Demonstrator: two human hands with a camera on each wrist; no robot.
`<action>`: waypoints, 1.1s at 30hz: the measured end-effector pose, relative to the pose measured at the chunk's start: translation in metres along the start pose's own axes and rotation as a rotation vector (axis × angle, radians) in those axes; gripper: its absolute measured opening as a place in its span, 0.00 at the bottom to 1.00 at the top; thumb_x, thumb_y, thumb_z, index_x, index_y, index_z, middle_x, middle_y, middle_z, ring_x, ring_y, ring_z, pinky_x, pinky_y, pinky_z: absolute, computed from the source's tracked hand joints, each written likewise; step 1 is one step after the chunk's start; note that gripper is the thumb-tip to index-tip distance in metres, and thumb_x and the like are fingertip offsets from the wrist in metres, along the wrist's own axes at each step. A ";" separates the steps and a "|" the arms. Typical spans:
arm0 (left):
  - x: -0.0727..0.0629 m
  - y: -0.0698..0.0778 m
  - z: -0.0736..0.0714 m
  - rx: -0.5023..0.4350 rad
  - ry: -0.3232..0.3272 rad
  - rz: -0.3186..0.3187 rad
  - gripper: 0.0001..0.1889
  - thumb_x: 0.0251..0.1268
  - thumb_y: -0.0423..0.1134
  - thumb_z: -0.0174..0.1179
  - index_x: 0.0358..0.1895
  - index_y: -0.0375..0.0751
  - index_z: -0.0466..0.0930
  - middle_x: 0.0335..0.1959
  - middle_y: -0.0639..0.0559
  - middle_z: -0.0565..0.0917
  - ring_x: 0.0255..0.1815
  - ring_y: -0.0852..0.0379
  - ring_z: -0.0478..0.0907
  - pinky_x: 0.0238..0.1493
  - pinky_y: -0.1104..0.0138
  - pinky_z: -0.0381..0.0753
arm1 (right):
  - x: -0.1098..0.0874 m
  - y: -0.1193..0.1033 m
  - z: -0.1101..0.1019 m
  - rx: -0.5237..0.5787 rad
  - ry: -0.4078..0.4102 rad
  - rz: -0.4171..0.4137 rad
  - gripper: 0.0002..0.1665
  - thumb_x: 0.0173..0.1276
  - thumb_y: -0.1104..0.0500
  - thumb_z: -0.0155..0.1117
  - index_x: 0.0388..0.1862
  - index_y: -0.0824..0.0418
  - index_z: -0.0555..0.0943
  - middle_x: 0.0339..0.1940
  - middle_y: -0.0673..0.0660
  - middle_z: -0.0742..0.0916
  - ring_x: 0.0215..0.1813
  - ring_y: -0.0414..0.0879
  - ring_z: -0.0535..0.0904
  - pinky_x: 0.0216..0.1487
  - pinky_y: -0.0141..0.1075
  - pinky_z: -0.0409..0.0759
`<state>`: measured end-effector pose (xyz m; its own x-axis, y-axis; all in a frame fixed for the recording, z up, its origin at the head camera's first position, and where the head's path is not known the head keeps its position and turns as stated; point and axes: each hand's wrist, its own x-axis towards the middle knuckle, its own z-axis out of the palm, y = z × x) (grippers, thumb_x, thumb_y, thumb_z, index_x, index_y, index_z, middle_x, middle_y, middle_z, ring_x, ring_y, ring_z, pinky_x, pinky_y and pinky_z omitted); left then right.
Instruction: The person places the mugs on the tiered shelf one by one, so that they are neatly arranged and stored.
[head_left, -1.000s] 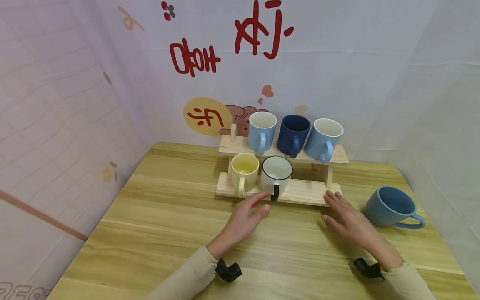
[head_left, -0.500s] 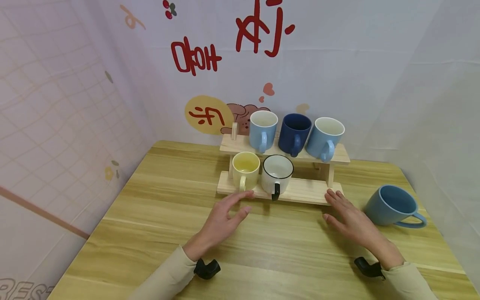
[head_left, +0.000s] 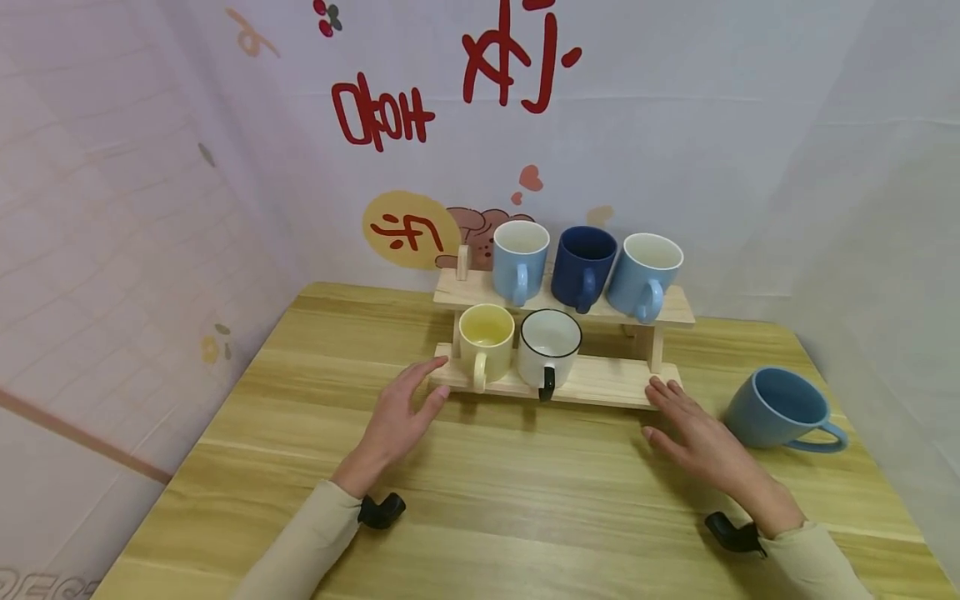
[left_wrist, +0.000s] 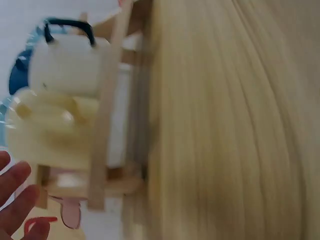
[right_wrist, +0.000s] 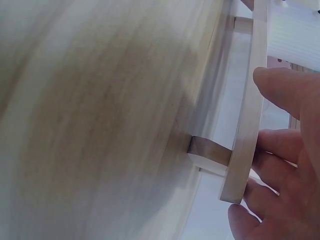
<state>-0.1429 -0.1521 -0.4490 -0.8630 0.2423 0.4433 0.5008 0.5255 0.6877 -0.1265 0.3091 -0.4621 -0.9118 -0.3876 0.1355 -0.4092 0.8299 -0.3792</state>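
A two-tier wooden rack (head_left: 611, 380) stands on the table with mugs on both shelves. My left hand (head_left: 393, 419) is at the rack's left end, fingers extended, thumb and fingertips by the lower shelf, holding nothing. Closest to it is a pale yellow mug (head_left: 498, 358). To that mug's right sits a white mug (head_left: 534, 363) with a black rim and handle. My right hand (head_left: 697, 442) rests its fingertips on the right end of the lower shelf, fingers loosely straight. In the right wrist view, the fingers (right_wrist: 270, 170) lie along the shelf's edge.
The upper shelf bears a light blue mug (head_left: 506, 273), a navy mug (head_left: 567, 271) and another light blue mug (head_left: 628, 279). Right of my right hand, a larger grey-blue cup (head_left: 765, 414) stands on the wooden table (head_left: 540, 500). A printed white cloth (head_left: 675, 150) hangs behind.
My left hand has moved left, from in front of the white mug's handle, past the yellow mug, to the rack's left end. My right hand has stayed at the right end.
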 end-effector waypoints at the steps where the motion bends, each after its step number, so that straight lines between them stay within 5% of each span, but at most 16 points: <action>1: 0.001 -0.004 0.000 0.042 -0.017 -0.007 0.27 0.78 0.48 0.57 0.72 0.38 0.74 0.71 0.42 0.77 0.72 0.40 0.72 0.71 0.42 0.70 | 0.000 0.000 0.000 -0.001 0.002 -0.001 0.40 0.77 0.48 0.65 0.78 0.68 0.67 0.81 0.67 0.67 0.80 0.69 0.59 0.72 0.66 0.64; 8: 0.006 -0.027 -0.001 0.343 -0.220 -0.046 0.39 0.77 0.60 0.52 0.79 0.34 0.63 0.81 0.42 0.62 0.81 0.40 0.58 0.78 0.39 0.55 | -0.001 0.001 -0.002 0.033 0.044 -0.007 0.36 0.77 0.50 0.66 0.76 0.67 0.71 0.78 0.67 0.71 0.77 0.70 0.63 0.68 0.66 0.68; 15: 0.007 -0.036 -0.004 0.461 -0.347 -0.058 0.43 0.78 0.64 0.49 0.80 0.32 0.60 0.83 0.40 0.56 0.83 0.41 0.53 0.79 0.39 0.52 | -0.012 -0.006 -0.026 -0.032 0.269 -0.071 0.32 0.71 0.59 0.71 0.72 0.64 0.76 0.67 0.71 0.81 0.60 0.69 0.81 0.51 0.61 0.80; 18: 0.009 -0.038 -0.004 0.481 -0.356 -0.050 0.41 0.79 0.62 0.50 0.79 0.31 0.62 0.82 0.39 0.58 0.82 0.40 0.55 0.78 0.38 0.54 | -0.020 -0.005 -0.042 -0.059 0.378 -0.087 0.30 0.69 0.63 0.72 0.70 0.62 0.79 0.63 0.66 0.85 0.55 0.57 0.85 0.50 0.41 0.82; 22: 0.013 -0.038 -0.004 0.495 -0.348 -0.021 0.37 0.80 0.57 0.53 0.77 0.30 0.65 0.81 0.38 0.61 0.81 0.39 0.58 0.76 0.37 0.59 | -0.033 0.005 -0.064 -0.004 0.471 -0.070 0.29 0.70 0.66 0.70 0.70 0.62 0.79 0.65 0.50 0.85 0.62 0.29 0.77 0.55 0.15 0.67; 27: 0.017 -0.039 -0.003 0.492 -0.343 0.020 0.34 0.80 0.52 0.56 0.75 0.27 0.67 0.79 0.35 0.64 0.79 0.38 0.60 0.74 0.38 0.63 | -0.051 0.025 -0.086 0.093 0.533 0.047 0.29 0.75 0.65 0.65 0.74 0.60 0.76 0.62 0.23 0.77 0.64 0.15 0.65 0.54 0.09 0.59; 33: 0.022 -0.043 0.000 0.484 -0.350 0.054 0.33 0.79 0.49 0.57 0.73 0.26 0.68 0.78 0.34 0.65 0.78 0.36 0.62 0.73 0.39 0.66 | -0.071 0.053 -0.100 0.118 0.531 0.223 0.29 0.80 0.60 0.59 0.78 0.53 0.72 0.61 0.19 0.73 0.58 0.12 0.64 0.51 0.08 0.60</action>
<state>-0.1838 -0.1694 -0.4690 -0.8487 0.4904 0.1981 0.5287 0.7965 0.2932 -0.0870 0.4212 -0.4004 -0.8804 0.0700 0.4691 -0.2270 0.8062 -0.5463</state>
